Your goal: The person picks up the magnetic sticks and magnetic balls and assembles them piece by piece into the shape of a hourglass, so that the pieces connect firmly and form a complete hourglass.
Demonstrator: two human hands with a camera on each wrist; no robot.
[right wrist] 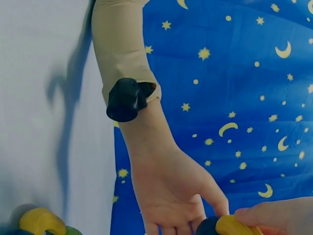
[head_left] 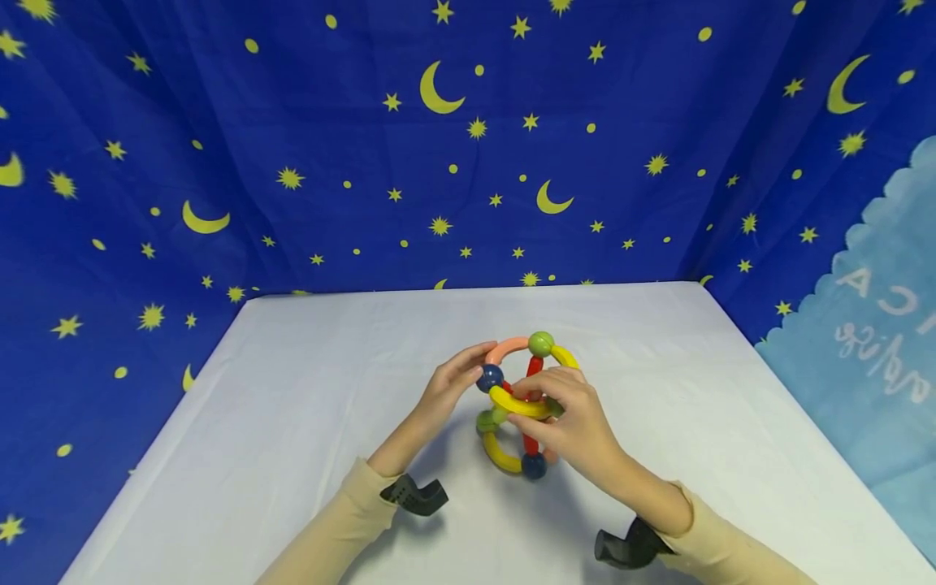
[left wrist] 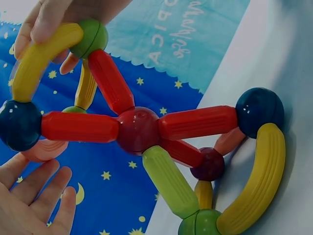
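A magnetic ball-and-rod toy frame stands on the table, with red, green and navy balls joined by straight and curved rods. My right hand [head_left: 574,414] pinches a curved yellow rod [head_left: 521,404] between thumb and fingers at the near upper side. One end of this rod meets a navy ball [head_left: 490,377], the other a green ball [left wrist: 92,38]. My left hand [head_left: 448,392] touches the frame's left side with its fingers extended, beside the navy ball and a curved pink rod [head_left: 506,349]. Straight red rods [left wrist: 80,126] radiate from a central red ball [left wrist: 138,130].
The white-covered table [head_left: 307,390] extends around the frame. A blue curtain [head_left: 351,106] with yellow stars and moons hangs behind and at the sides, with a light blue lettered cloth [head_left: 877,325] at right. Black wrist mounts [head_left: 632,546] sit on both forearms.
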